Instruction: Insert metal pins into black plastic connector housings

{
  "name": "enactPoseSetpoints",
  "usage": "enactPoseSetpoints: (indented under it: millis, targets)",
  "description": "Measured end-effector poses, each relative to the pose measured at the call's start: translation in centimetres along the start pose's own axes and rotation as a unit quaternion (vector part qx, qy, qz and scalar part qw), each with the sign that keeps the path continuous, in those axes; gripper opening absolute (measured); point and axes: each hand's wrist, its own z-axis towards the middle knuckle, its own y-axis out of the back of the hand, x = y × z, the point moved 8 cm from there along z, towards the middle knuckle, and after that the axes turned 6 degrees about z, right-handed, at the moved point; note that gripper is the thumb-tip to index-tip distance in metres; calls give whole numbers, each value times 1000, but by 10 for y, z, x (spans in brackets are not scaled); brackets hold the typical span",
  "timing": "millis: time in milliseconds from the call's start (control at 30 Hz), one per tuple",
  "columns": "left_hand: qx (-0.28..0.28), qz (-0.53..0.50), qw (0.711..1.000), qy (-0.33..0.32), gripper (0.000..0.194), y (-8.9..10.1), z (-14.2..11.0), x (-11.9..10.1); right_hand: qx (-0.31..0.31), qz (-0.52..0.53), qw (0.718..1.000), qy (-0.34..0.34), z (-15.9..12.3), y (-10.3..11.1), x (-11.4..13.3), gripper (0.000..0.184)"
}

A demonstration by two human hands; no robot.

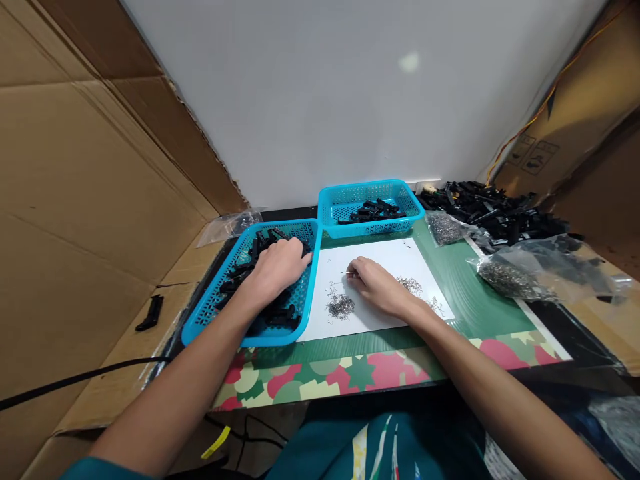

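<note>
My left hand [281, 265] reaches into the left blue basket [193, 327], over the heap of black plastic parts [240, 273]. Its fingers curl downward and are mostly hidden; what they close on cannot be made out. Above the white sheet [320, 330], my right hand [373, 283] pinches a thin metal piece [345, 272] between thumb and fingertips; its exact kind is too small to tell. Just below that hand lies a small pile of fine bent metal wires [341, 306]. Another pile of wires [410, 285] is partly behind the right wrist.
A second blue basket [373, 229] with fewer black parts stands behind the sheet. Clear bags of small metal pieces [510, 277] lie at right, before a black parts heap [505, 213]. One black part [150, 313] rests on cardboard at left. A white panel [350, 100] rises behind.
</note>
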Motion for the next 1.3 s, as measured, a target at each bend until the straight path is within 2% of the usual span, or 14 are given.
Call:
enactPoseSetpoints:
  millis: [167,267,433,533,567,667,767,833,900,1067,1133,1233,1300]
  targets:
    - [-26,-38,998,33,36,-2,5,6,-38,42,998,1,-3,17,5,10]
    - [-45,-62,996,50,28,4,0,12,-62,79,995,3,-4,29,7,12]
    - [-115,-104,985,69,32,33,-33,24,-75,163,984,4,-8,44,11,18]
    - [-130,-186,973,34,32,41,-60,16,-70,238,969,1,-18,47,18,23]
    - [-125,-293,948,2,32,40,-69,8,-67,275,959,-4,-23,46,20,25]
    - [-99,-558,821,-74,36,32,-91,-22,-67,376,924,-30,-43,38,22,28]
    - [-80,-685,716,-111,33,20,-106,-54,-104,392,913,-52,-63,32,20,26]
    - [-75,-719,682,-108,31,9,-109,-69,-123,363,921,-64,-74,29,19,25]
    - [-71,-721,682,-98,31,-3,-109,-79,-129,313,938,-76,-81,26,18,24]
    - [-53,-694,713,-84,30,-30,-109,-86,-108,117,983,-90,-83,24,20,13]
    - [-81,-665,738,-81,29,-30,-111,-84,-80,44,993,-78,-77,19,22,10]
    - [-135,-610,773,-105,28,-30,-115,-86,-36,-63,995,-62,-68,9,22,18]
    - [-182,-590,781,-97,28,-52,-118,-83,-12,-123,991,-56,-62,2,19,23]
